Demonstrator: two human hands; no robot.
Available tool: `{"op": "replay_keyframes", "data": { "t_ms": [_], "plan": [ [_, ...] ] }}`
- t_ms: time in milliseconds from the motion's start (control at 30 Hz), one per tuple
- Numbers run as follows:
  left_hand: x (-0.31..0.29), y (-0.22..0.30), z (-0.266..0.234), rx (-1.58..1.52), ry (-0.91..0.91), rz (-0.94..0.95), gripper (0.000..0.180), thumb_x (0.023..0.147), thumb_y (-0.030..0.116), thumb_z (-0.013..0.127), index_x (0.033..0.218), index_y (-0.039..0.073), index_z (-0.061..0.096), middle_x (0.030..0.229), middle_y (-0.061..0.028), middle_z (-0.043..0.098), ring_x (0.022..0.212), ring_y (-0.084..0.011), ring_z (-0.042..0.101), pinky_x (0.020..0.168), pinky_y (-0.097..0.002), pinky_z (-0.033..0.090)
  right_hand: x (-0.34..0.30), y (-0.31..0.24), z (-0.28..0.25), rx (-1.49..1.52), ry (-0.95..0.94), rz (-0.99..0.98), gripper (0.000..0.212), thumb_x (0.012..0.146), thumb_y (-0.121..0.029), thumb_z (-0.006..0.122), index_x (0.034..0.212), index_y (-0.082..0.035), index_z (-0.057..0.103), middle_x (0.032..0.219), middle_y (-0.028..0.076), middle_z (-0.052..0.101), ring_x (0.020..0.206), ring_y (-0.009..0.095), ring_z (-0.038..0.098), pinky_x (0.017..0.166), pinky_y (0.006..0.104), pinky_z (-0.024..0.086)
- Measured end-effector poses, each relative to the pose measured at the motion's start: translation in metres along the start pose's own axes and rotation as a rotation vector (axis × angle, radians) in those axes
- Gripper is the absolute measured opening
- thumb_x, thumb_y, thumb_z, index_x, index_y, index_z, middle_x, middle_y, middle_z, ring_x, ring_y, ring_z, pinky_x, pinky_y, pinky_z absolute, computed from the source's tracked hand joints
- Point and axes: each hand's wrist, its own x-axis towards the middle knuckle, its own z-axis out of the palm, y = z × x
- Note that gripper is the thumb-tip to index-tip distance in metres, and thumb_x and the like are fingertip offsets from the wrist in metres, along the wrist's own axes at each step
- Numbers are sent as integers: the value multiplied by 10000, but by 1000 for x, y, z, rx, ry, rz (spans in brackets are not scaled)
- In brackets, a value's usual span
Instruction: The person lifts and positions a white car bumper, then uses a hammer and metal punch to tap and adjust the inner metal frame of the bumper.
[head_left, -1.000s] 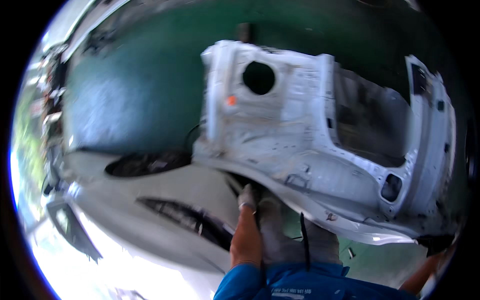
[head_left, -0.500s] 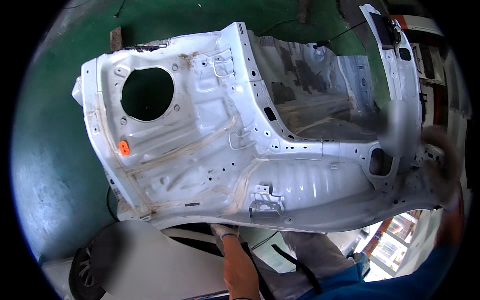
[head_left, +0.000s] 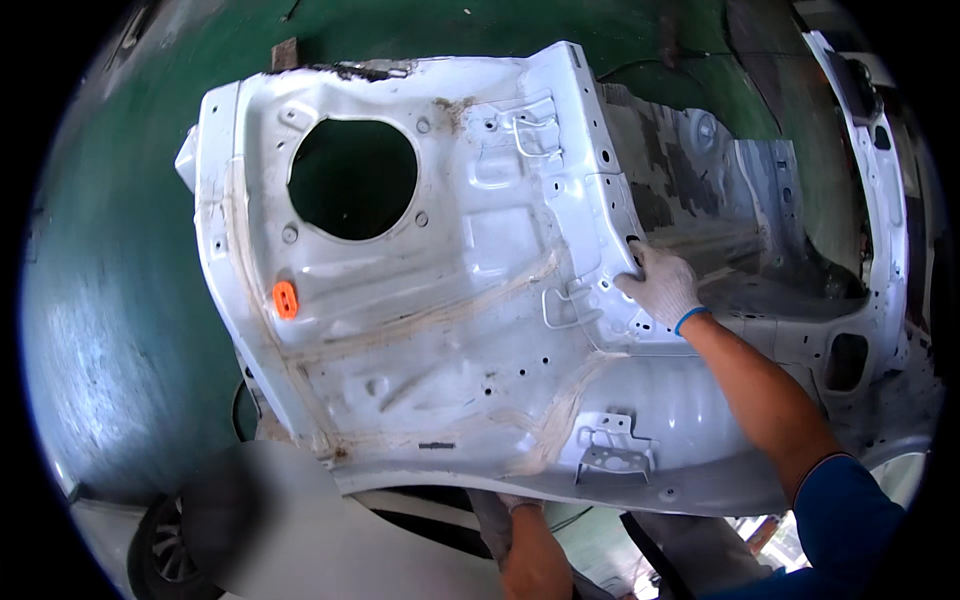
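A large white car body section [head_left: 500,340] fills the middle of the view. It has a big round opening at the upper left and a raised cross rail toward the right. My right hand [head_left: 660,288], in a pale work glove with a blue cuff, grips this rail beside its dark oval hole. Thumb and fingers close on the metal there. At the near edge, my left hand [head_left: 516,502] reaches under the section; only part of the glove shows and its fingers are hidden. An orange oval piece [head_left: 286,300] sits on the left part of the section.
Green floor [head_left: 110,330] surrounds the left and far sides. A small brown block [head_left: 285,53] touches the far edge. Below left is a car wheel [head_left: 170,545] beside a pale panel. A metal bracket [head_left: 614,450] stands up near the front edge. White pillar pieces [head_left: 885,200] rise at right.
My right hand has come from the far right, where it was blurred, onto the cross rail. The body section appears shifted right in view. My left hand stays at the near edge.
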Motion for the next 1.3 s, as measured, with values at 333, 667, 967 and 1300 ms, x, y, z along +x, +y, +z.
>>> {"op": "replay_keyframes", "data": {
  "t_ms": [333,667,967,1300],
  "plan": [
    [7,11,28,178,96,125,669,1016,633,387,1436,141,557,1421,-102,577,1289,-298,546,1106,-471,431,18,-3,-6,0,-180,76,531,849,-602,633,942,-89,737,789,109,737,834,330,732,771,488,563],
    [-12,-31,11,141,50,196,640,1022,626,399,1395,135,567,1335,-96,610,1203,-292,590,1055,-430,478,23,6,1,73,-132,-11,509,811,-535,676,987,-70,785,908,196,751,903,384,724,819,483,557],
    [-15,-64,7,45,46,340,662,1022,656,409,1383,122,560,1283,-95,631,1160,-279,618,997,-395,527,18,7,16,565,-163,26,411,833,-230,756,1095,85,747,934,167,770,870,246,742,802,362,558],
    [-31,-17,50,-76,157,373,842,1012,700,449,1419,-27,573,1333,-130,670,1151,-272,660,1008,-370,522,50,72,44,695,-164,-100,527,936,-340,732,1257,73,670,1076,122,732,914,206,687,856,341,532]
  ]
}}
